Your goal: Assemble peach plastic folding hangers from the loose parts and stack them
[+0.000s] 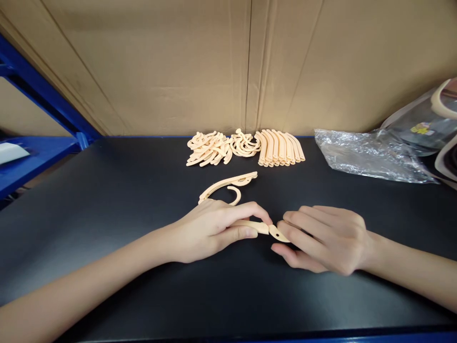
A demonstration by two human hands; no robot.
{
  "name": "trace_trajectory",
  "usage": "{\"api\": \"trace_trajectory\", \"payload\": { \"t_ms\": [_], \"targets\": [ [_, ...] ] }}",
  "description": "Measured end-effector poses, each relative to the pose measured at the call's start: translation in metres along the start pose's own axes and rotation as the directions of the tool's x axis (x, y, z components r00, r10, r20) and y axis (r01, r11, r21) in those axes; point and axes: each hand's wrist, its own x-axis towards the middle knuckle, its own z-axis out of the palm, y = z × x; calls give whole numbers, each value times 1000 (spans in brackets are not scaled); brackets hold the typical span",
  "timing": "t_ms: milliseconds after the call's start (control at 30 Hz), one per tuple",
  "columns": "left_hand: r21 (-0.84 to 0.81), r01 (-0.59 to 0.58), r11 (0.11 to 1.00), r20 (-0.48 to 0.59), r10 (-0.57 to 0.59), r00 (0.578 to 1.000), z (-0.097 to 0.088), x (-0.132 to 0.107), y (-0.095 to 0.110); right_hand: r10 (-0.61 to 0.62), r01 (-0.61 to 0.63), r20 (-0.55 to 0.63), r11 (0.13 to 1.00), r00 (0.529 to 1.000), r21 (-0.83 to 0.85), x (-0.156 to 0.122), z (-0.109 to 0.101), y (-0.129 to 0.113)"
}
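My left hand point(210, 228) pinches one end of a peach plastic strip point(264, 229) low over the black table point(107, 200). My right hand point(326, 238) grips the strip's other, pointed end with a hole in it, fingers closed round it. Just behind my left hand lie a long curved peach piece point(228, 183) and a small hook-shaped piece point(235, 193). Further back sit a heap of small curved hooks point(209, 148), a cluster of rings point(244, 143) and a neat row of curved bars point(280, 147).
A crumpled clear plastic bag point(367, 155) lies at the back right, with more bagged items point(424, 124) beyond it. A cardboard wall point(228, 62) stands behind the table. Blue shelving point(39, 147) runs along the left.
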Motion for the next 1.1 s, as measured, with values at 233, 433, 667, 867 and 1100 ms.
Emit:
{"api": "trace_trajectory", "payload": {
  "t_ms": [233, 433, 667, 867, 1100],
  "targets": [
    [16, -41, 999, -63, 42, 997, 4, -2, 0, 38, -45, 91, 996, 995, 73, 2, 1, 4],
    [148, -176, 973, -240, 208, 948, 0, -7, -3, 91, -141, 192, 954, 977, 263, 7, 1, 10],
    [318, 32, 948, -397, 103, 912, -11, -4, -20, 80, -164, 244, 923, 966, 347, 10, 2, 14],
    [109, 69, 992, -391, -21, 920, -8, 1, -42, 57, -194, 318, 887, 946, 419, 8, -1, 12],
    [357, 154, 921, -388, -4, 922, -3, 0, -36, 23, -197, 368, 875, 930, 443, 12, -2, 7]
  ]
}}
